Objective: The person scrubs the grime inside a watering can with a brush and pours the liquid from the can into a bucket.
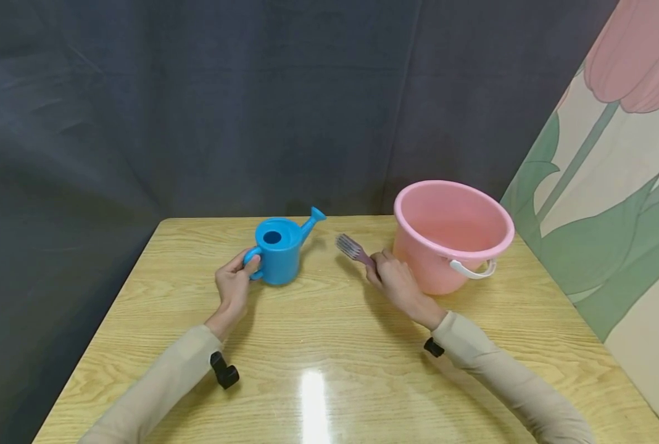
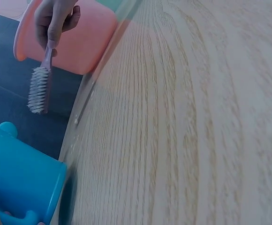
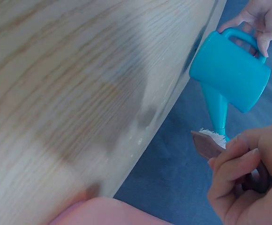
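My left hand (image 1: 233, 285) grips the handle of a blue watering can (image 1: 281, 262), whose spout points right and up. Whether its base touches the table or hovers just over it I cannot tell. In my right hand (image 1: 398, 280) is a brush (image 1: 350, 248) with a mauve handle and pale bristles, held above the table with its head toward the can. The bristles (image 2: 38, 90) show along one side in the left wrist view. Just behind and right of that hand stands a pink bucket (image 1: 437, 274), upright, its white handle (image 1: 474, 272) hanging at the front.
The wooden table (image 1: 285, 345) reaches under both arms, with a bright glare near its front. A dark curtain (image 1: 274, 111) hangs behind its far edge. On the right rises a wall (image 1: 601, 228) with a tulip picture.
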Motion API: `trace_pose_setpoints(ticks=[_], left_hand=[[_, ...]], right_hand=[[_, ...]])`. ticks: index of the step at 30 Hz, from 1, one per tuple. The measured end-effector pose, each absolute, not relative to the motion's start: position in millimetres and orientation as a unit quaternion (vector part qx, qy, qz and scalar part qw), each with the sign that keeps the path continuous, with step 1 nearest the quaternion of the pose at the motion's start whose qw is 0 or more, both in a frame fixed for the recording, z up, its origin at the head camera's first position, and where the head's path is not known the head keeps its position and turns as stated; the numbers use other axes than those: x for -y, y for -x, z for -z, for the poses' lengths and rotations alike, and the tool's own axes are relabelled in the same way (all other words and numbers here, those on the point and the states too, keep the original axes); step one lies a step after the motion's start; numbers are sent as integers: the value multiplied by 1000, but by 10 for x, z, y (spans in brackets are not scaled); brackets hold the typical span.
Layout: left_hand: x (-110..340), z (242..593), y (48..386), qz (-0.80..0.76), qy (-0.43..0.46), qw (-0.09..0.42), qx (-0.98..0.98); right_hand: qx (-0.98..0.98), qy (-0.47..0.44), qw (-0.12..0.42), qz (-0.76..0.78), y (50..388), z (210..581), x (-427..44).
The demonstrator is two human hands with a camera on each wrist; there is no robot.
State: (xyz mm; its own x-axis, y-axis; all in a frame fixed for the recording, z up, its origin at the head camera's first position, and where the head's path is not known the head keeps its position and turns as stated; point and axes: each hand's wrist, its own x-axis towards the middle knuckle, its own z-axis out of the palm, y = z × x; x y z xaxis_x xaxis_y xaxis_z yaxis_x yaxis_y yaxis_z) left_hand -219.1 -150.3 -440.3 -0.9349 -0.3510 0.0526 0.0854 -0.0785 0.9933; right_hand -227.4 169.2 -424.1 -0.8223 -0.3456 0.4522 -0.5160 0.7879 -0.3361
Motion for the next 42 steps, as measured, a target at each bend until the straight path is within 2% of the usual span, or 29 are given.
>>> trace_pose_setpoints(ticks=[10,22,34,42], left_hand=[[1446,4413,2199,729,-77,149,664],[1323,4362,2222,719,-76,149,674],[1184,4316,2202,723,-68,131,675],[1067,4385,2254,718,-56,156,676]], right_hand=[[928,-201,221,-223,2214,4151,-1678],[912,-213,262,-234,2221,4132,-1676],[892,-229,273,-280,2217,4085,-1677],[883,-238,274,-299,2193,4003,-1666]])
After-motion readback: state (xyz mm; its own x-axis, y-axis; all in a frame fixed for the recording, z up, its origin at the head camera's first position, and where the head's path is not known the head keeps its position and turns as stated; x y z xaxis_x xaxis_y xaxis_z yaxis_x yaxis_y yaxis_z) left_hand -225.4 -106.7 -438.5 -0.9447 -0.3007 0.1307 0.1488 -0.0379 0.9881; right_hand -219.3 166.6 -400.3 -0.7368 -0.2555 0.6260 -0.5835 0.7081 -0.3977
